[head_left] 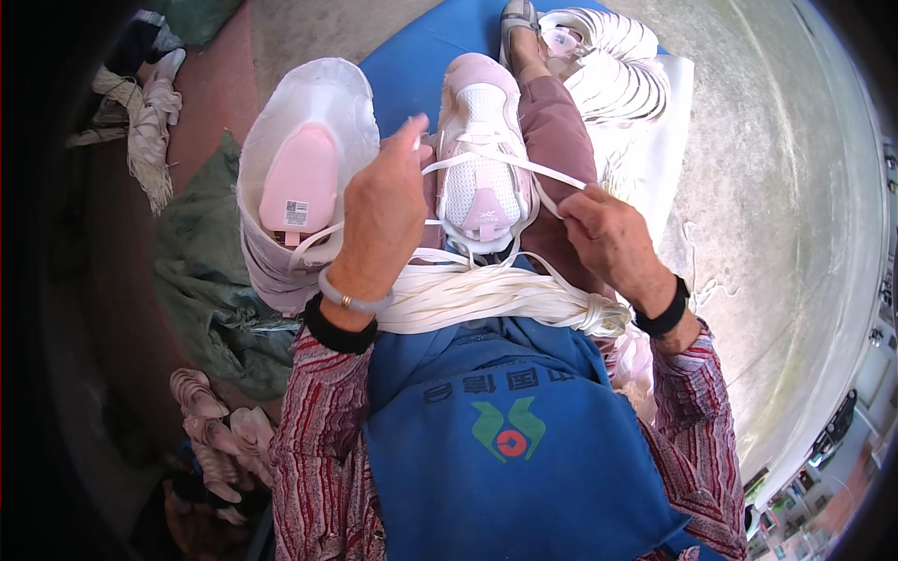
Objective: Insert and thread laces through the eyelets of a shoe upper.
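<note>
Currently, the right hand (613,234) is pinching a white lace (547,170) across the shoe (484,103) that is lying along the inner edge of the right trouser leg (561,140), the left hand (382,206) is hiding its grip, and lacing is apparently proceeding, next calling for even tension.

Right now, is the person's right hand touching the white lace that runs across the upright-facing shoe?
Touching: the head view shows the white lace running from the shoe into the right hand, pinched at its fingertips.
</note>
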`<state>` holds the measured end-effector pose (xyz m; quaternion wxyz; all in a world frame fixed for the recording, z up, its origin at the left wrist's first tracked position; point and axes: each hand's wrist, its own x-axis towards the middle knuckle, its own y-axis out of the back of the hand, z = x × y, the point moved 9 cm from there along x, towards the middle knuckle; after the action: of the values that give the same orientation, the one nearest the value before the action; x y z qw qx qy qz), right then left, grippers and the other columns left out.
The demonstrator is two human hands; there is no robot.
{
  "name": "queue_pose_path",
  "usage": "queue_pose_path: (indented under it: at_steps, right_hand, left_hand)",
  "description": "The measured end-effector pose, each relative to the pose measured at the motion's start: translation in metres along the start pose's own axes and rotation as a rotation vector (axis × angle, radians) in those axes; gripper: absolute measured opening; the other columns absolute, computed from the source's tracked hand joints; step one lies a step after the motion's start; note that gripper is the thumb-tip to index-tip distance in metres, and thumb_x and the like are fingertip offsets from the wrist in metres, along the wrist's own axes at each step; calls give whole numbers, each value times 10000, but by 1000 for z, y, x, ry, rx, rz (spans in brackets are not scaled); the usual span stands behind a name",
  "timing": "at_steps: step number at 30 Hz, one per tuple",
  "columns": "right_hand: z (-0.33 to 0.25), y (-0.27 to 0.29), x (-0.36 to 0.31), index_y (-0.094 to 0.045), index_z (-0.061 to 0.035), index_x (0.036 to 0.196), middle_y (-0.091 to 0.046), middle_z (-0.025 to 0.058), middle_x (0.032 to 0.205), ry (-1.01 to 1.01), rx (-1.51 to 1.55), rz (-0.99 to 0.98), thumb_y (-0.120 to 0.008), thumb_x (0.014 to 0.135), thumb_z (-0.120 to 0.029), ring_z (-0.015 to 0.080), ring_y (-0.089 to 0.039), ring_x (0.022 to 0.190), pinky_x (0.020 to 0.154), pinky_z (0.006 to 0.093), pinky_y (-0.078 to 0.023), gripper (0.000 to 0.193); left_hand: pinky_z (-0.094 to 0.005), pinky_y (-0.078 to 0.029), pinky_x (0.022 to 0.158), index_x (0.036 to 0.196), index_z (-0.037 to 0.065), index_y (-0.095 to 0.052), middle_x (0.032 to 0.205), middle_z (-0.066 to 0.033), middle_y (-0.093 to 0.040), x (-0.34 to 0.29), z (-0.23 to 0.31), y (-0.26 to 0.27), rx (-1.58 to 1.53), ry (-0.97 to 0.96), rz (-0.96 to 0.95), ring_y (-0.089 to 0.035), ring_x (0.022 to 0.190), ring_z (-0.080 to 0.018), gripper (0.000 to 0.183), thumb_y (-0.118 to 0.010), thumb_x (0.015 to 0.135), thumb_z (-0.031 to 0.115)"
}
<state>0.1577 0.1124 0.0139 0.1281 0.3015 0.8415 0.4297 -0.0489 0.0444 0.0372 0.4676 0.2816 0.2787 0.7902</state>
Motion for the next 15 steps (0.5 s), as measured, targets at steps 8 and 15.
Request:
queue_pose_path:
  at_steps: [8,15]
  right_hand:
    - [5,10,-9,-626,-46,910,-608,122,914,-89,63,-53,-594,842,-67,329,-641,753,657,411,-523,78]
    - [11,-22,8,-613,-33,933,-583,131,915,-106,-188,-126,-657,829,-51,346,-635,776,665,394,-533,115]
  left_hand:
    - [-388,-518,682,1047,3,-624,882,-202,-687,-36,-37,-19,-278,539,-320,-653,731,-366,179,-519,950,111]
    - [-418,-508,703,956,-17,-648,853,-222,-670,-18,-31,-19,-38,254,-263,-649,757,-382,210,-563,921,171]
